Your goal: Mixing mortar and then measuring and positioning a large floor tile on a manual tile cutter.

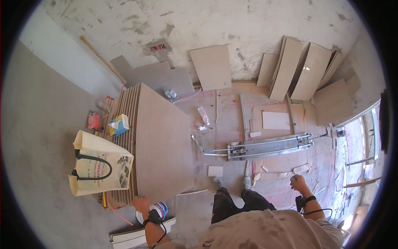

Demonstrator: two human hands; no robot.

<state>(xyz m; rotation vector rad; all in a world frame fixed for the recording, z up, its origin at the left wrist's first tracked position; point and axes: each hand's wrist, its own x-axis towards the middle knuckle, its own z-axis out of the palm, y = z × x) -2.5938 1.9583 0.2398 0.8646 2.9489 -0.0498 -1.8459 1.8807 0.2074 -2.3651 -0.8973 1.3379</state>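
At the lower left, my left hand [141,203] is at the near edge of a stack of large beige tiles [161,141]; its fingertips are too indistinct to tell whether they grip it. My right hand [299,183] is raised at my right side, fingers curled with nothing visible in them. A cream bag with dark handles [120,157] and a blue-and-yellow box [119,124] lie at the stack's left. A white bucket [161,209] stands below my left hand. A long metal tile cutter [269,146] lies crosswise on the floor ahead of my feet.
Loose boards [209,66] lean along the wall [248,20], more at the right corner. A plastic bottle [203,115], a small tile [275,120], metal strips [242,112] and cardboard scraps [269,176] lie on the floor. White strips [128,236] lie at the lower left.
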